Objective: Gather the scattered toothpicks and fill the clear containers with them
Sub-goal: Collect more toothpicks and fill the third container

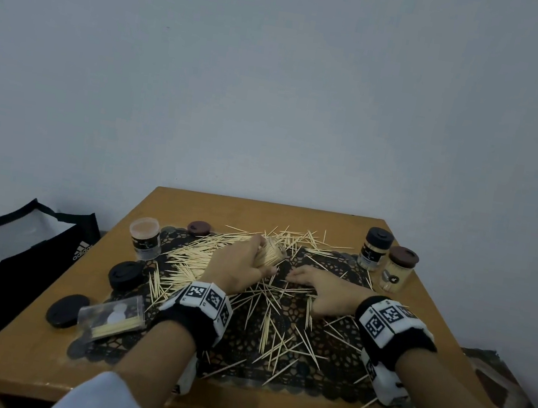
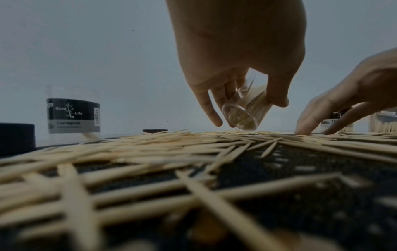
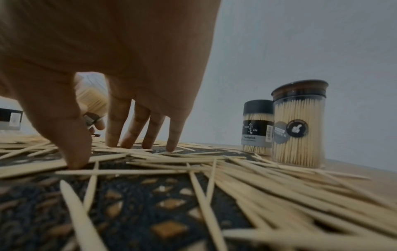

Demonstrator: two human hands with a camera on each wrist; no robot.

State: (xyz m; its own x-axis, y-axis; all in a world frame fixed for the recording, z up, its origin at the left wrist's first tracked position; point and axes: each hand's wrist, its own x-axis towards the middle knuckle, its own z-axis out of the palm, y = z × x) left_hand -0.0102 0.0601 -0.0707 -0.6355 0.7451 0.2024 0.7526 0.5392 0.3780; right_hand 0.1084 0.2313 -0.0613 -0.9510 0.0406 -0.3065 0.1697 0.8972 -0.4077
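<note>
Your left hand (image 1: 238, 266) grips a tilted clear container (image 2: 247, 113) of toothpicks

Your right hand (image 1: 324, 290), just beside it, spreads straight fingers (image 3: 133, 130) on the scattered toothpicks (image 1: 273, 322)

Black bag (image 1: 12, 250) left of wooden table (image 1: 32, 354).

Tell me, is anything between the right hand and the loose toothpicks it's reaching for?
Nothing visible. The right hand already has its fingertips down on the scattered toothpicks on the dark mat. The left hand holds a partly filled clear container tilted just beside it.
</note>
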